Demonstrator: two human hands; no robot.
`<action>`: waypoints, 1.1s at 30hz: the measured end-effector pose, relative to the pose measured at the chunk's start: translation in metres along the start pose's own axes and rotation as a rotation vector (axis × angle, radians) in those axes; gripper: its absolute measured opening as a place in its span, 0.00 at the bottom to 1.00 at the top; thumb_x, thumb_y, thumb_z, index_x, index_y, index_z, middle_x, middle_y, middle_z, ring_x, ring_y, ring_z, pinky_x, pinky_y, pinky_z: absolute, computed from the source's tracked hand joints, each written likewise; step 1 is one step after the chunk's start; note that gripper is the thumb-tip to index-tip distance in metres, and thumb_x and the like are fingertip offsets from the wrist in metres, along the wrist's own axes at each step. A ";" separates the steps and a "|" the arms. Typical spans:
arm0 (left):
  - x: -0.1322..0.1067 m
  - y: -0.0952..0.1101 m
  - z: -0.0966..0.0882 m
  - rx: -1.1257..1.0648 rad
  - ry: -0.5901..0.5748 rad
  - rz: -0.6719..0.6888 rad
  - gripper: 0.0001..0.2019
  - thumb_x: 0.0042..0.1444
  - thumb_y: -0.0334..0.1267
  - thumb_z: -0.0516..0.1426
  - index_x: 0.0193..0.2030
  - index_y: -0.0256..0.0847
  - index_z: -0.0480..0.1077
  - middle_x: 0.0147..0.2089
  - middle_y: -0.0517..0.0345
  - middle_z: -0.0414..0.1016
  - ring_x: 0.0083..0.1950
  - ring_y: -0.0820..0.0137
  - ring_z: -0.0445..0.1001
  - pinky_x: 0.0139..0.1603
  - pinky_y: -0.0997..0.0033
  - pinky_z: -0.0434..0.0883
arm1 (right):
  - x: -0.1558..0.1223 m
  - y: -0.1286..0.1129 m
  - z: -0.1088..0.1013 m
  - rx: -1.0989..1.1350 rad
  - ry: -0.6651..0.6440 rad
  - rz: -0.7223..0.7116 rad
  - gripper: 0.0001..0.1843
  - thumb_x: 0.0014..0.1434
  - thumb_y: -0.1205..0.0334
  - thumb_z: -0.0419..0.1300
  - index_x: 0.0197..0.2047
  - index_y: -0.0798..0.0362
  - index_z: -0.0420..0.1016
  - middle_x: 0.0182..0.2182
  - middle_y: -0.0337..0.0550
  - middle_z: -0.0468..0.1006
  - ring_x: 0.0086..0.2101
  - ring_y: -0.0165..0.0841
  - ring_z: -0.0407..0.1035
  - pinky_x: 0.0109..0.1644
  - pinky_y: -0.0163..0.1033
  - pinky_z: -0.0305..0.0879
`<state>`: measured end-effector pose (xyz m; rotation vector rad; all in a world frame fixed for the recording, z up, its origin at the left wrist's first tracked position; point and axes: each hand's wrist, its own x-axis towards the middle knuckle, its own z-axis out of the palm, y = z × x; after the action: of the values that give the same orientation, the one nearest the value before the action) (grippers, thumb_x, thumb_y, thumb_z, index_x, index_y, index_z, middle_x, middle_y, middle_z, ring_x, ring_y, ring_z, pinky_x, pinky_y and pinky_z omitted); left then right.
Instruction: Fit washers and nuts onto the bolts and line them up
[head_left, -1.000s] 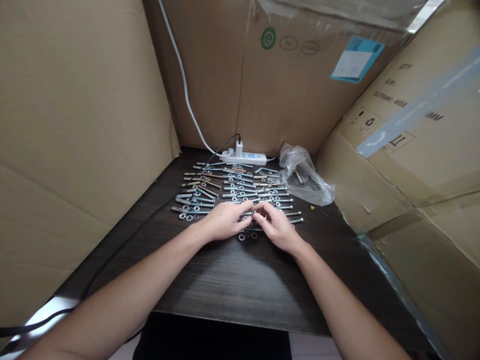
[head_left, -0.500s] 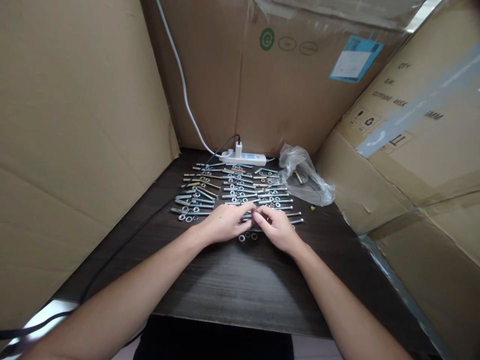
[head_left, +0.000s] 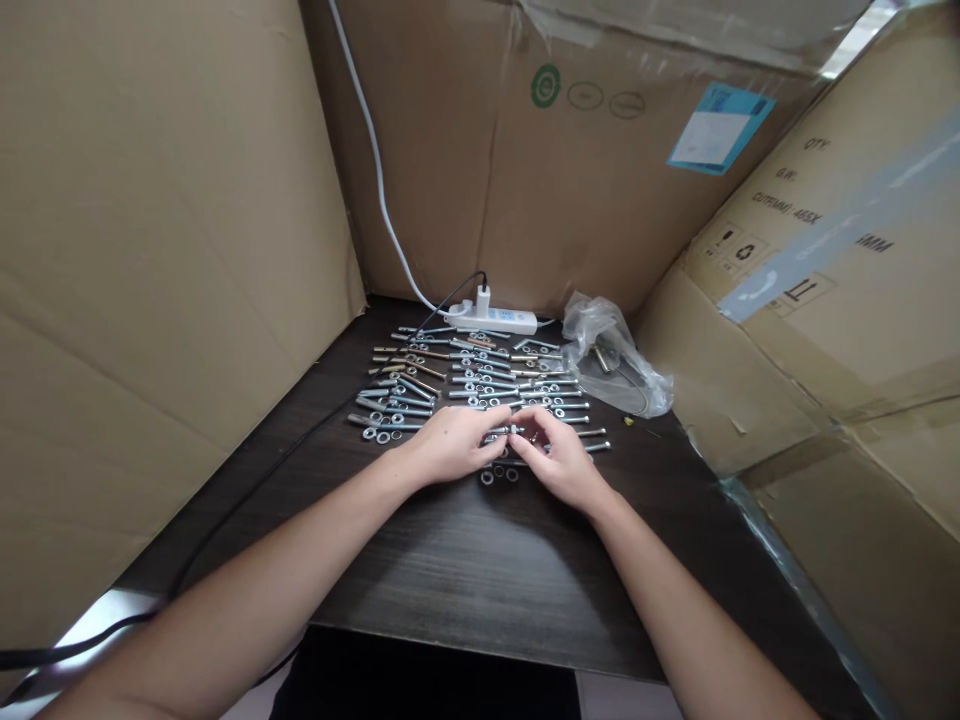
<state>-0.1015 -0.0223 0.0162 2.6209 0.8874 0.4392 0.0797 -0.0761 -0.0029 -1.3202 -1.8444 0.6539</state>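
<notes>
Several silver bolts [head_left: 465, 378] lie in rows on a dark wooden table [head_left: 465, 570], with nuts and washers beside them. My left hand [head_left: 450, 443] and my right hand [head_left: 559, 458] meet over the nearest row, fingertips pinched together on one bolt [head_left: 512, 430] between them. Three small washers [head_left: 499, 474] lie on the table just under the fingers. What part the right fingers hold on the bolt is too small to tell.
A white power strip [head_left: 491, 319] with a plug and white cable sits at the table's back. A crumpled clear plastic bag [head_left: 611, 355] lies at the back right. Cardboard boxes [head_left: 150, 250] wall in the table on the left, back and right. A black cable [head_left: 247, 490] runs along the left edge.
The hands stay pinched at the same bolt; only the fingertips shift slightly. The view has tilted a little.
</notes>
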 end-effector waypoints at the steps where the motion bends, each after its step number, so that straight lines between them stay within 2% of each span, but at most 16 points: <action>1: 0.000 0.000 0.000 0.003 -0.003 0.006 0.10 0.59 0.39 0.50 0.46 0.47 0.66 0.34 0.63 0.75 0.33 0.70 0.73 0.31 0.75 0.62 | 0.000 -0.001 0.000 -0.003 0.003 -0.001 0.08 0.60 0.61 0.55 0.43 0.52 0.68 0.35 0.41 0.73 0.31 0.31 0.66 0.31 0.34 0.59; 3: 0.000 -0.001 0.001 0.010 -0.014 0.030 0.09 0.58 0.38 0.51 0.45 0.47 0.66 0.33 0.63 0.75 0.32 0.70 0.73 0.31 0.75 0.61 | 0.001 -0.002 -0.001 -0.025 0.007 0.004 0.07 0.62 0.59 0.53 0.40 0.52 0.69 0.33 0.40 0.74 0.30 0.31 0.66 0.32 0.34 0.59; 7: 0.000 -0.001 0.001 0.034 -0.030 0.047 0.07 0.58 0.38 0.51 0.41 0.45 0.67 0.29 0.64 0.74 0.29 0.70 0.71 0.28 0.75 0.59 | 0.002 -0.003 -0.002 -0.092 -0.027 0.046 0.15 0.64 0.55 0.50 0.31 0.53 0.70 0.26 0.38 0.74 0.28 0.31 0.67 0.34 0.35 0.60; 10: 0.000 -0.001 0.000 0.066 -0.016 0.038 0.07 0.58 0.39 0.50 0.40 0.45 0.67 0.29 0.63 0.74 0.29 0.70 0.71 0.28 0.75 0.58 | 0.003 -0.003 -0.003 -0.104 -0.059 0.073 0.18 0.64 0.55 0.49 0.28 0.53 0.70 0.24 0.38 0.74 0.27 0.30 0.67 0.34 0.34 0.59; 15: -0.001 -0.001 0.001 0.049 -0.016 0.035 0.07 0.58 0.39 0.50 0.41 0.45 0.66 0.27 0.65 0.72 0.27 0.72 0.69 0.28 0.76 0.58 | 0.002 -0.002 -0.002 0.006 -0.036 0.090 0.11 0.62 0.57 0.52 0.34 0.53 0.71 0.28 0.39 0.75 0.29 0.30 0.67 0.33 0.34 0.60; 19: -0.001 -0.002 0.002 0.034 -0.012 0.024 0.08 0.58 0.39 0.51 0.43 0.46 0.66 0.28 0.65 0.73 0.27 0.72 0.70 0.28 0.76 0.58 | 0.001 -0.001 0.000 0.065 0.004 0.055 0.05 0.58 0.61 0.56 0.38 0.52 0.68 0.30 0.39 0.73 0.29 0.30 0.66 0.31 0.33 0.60; 24: 0.000 -0.003 0.003 0.031 0.006 0.031 0.10 0.59 0.40 0.50 0.46 0.47 0.66 0.32 0.64 0.75 0.30 0.71 0.72 0.30 0.75 0.60 | 0.001 -0.002 0.001 0.090 0.013 0.013 0.06 0.56 0.63 0.57 0.39 0.51 0.65 0.33 0.39 0.71 0.29 0.29 0.65 0.30 0.33 0.60; 28: 0.000 -0.001 0.001 0.023 -0.003 0.032 0.11 0.58 0.39 0.51 0.47 0.47 0.66 0.33 0.64 0.75 0.32 0.70 0.72 0.30 0.76 0.60 | 0.001 -0.003 0.001 0.124 0.003 0.022 0.07 0.57 0.60 0.58 0.39 0.52 0.65 0.34 0.40 0.71 0.30 0.29 0.65 0.31 0.33 0.61; 33: 0.000 0.000 0.001 0.050 -0.005 0.024 0.07 0.58 0.40 0.51 0.42 0.45 0.67 0.30 0.64 0.74 0.29 0.71 0.71 0.29 0.76 0.59 | 0.002 -0.002 0.000 0.055 -0.017 0.053 0.10 0.62 0.56 0.53 0.35 0.53 0.69 0.28 0.38 0.72 0.29 0.30 0.65 0.33 0.34 0.60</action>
<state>-0.1014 -0.0227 0.0155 2.6795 0.8777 0.4213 0.0784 -0.0745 -0.0009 -1.3349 -1.7975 0.7414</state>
